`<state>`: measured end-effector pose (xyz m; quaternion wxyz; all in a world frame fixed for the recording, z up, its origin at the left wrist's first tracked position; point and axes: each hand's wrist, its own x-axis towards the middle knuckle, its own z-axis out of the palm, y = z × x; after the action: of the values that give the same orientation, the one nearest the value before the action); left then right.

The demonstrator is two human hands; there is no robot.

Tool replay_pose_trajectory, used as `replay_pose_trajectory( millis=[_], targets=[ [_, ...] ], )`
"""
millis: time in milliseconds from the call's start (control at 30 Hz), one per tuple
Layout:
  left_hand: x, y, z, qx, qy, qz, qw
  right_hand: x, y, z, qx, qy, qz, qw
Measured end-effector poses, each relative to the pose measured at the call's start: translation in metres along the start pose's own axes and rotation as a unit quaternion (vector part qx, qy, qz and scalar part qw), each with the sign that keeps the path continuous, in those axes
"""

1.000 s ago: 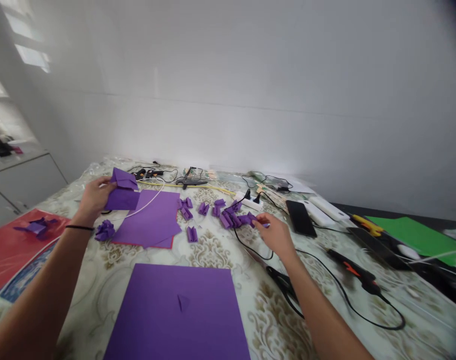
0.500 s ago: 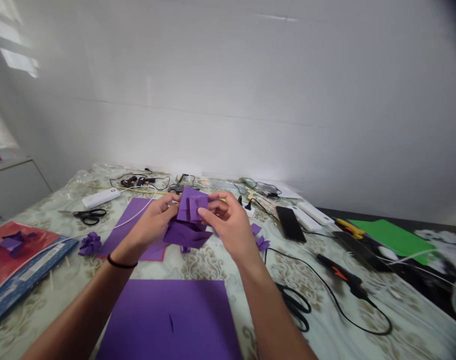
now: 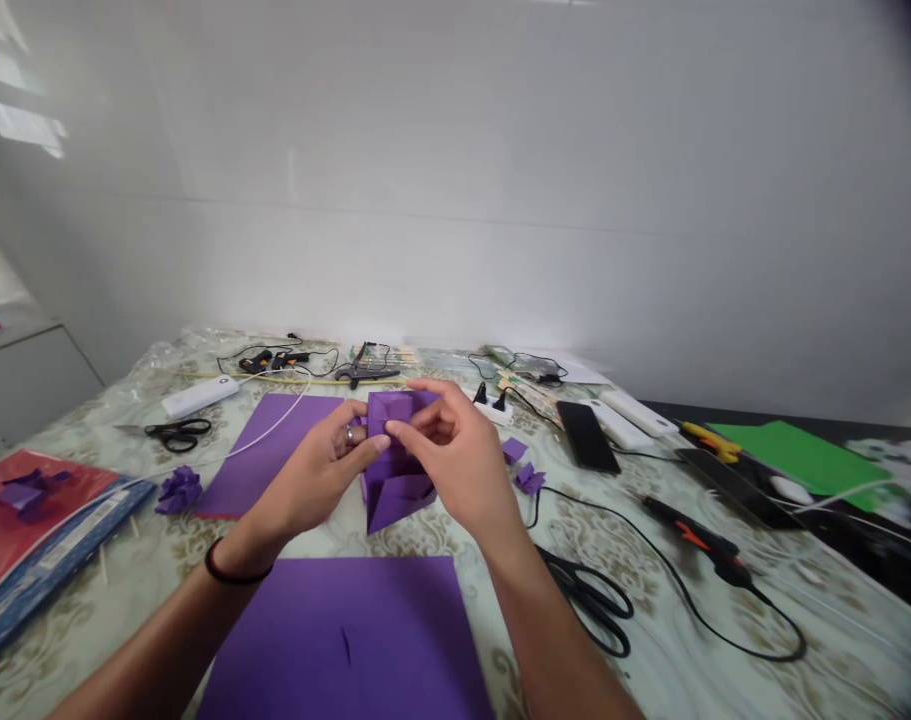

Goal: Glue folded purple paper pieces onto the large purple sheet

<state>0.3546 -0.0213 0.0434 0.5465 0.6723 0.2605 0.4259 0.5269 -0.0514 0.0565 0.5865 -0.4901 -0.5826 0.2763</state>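
Between my two hands is a folded purple paper piece [image 3: 395,497], held up above the table with several flaps and creases. My left hand [image 3: 320,462] grips its left side, thumb on the near face; a ring and a black wrist band show. My right hand [image 3: 462,450] pinches the right side, thumb pressed on the front near the left thumb. The fingertips behind the paper are hidden. Below my hands lies a flat purple sheet [image 3: 335,620] with a small dark slit or mark. Another purple sheet [image 3: 275,440] lies behind my left hand.
Black scissors [image 3: 594,600] and a corded tool [image 3: 699,540] lie at right, near a black phone [image 3: 586,436]. At left are scissors [image 3: 177,434], a purple paper cluster [image 3: 179,490] and a red packet [image 3: 35,500]. A power strip [image 3: 492,407] with plugs stands behind my right hand.
The folded paper has been turned in my hands, so a different face and a pointed lower flap show. My left fingers have shifted, and both thumbs now meet on its front.
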Motion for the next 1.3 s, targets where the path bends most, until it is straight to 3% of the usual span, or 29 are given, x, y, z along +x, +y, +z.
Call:
replay_pose_trajectory(
  millis=[467, 933, 1067, 1167, 1233, 1300],
  targets=[
    [-0.009, 0.008, -0.004, 0.084, -0.012, 0.005, 0.996, -0.006, -0.011, -0.008, 0.049, -0.031, -0.002, 0.998],
    [-0.009, 0.007, -0.003, 0.133, -0.003, 0.021, 0.991, -0.009, -0.015, -0.012, -0.002, -0.065, -0.043, 0.997],
    [-0.008, 0.010, -0.004, 0.083, -0.019, 0.007, 0.996, -0.007, -0.018, -0.019, -0.056, -0.041, -0.095, 0.993],
    [-0.008, 0.014, -0.008, 0.017, -0.027, -0.013, 0.999, -0.002, -0.016, -0.030, -0.124, 0.037, -0.156, 0.979],
    [-0.009, 0.016, -0.012, -0.006, -0.020, -0.018, 1.000, 0.002, -0.013, -0.038, -0.121, 0.064, -0.150, 0.979],
    [-0.010, 0.019, -0.015, -0.023, -0.012, -0.019, 0.999, 0.004, -0.010, -0.044, -0.061, 0.027, -0.092, 0.994]
  ],
)
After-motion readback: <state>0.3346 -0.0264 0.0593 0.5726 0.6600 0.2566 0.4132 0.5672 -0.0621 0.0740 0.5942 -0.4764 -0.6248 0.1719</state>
